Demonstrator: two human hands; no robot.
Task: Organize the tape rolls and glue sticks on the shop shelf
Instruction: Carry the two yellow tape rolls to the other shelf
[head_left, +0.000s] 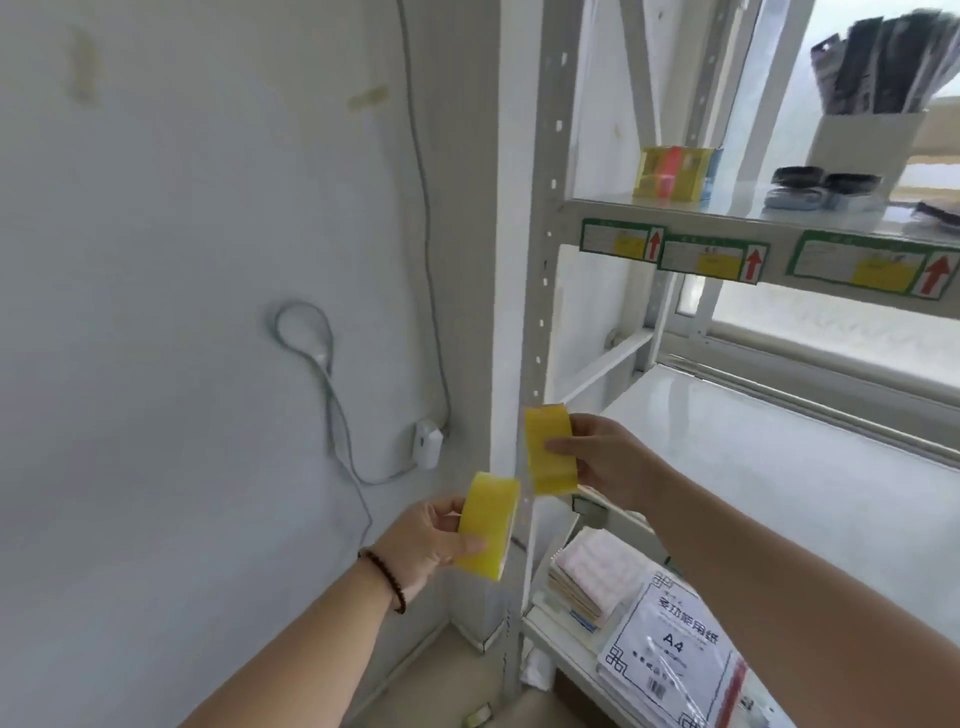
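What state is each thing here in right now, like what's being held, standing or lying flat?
Left hand: grip closed on a yellow tape roll.
Right hand: grip closed on a second yellow tape roll, raised by the shelf post.
Middle shelf: bare where visible.
Yellow box: standing on the upper shelf.
White holder: upright, filled with dark packets.
A4 paper pack: lying flat, wrapped.

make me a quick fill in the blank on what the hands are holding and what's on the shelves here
1. Each hand, left hand and right hand, holds one roll of ____ tape.
2. The beaded bracelet is on the ____ wrist.
3. The pack of paper on the lowest shelf is marked ____.
4. The red arrows on the shelf labels point ____.

Missing words: yellow; left; A4; up
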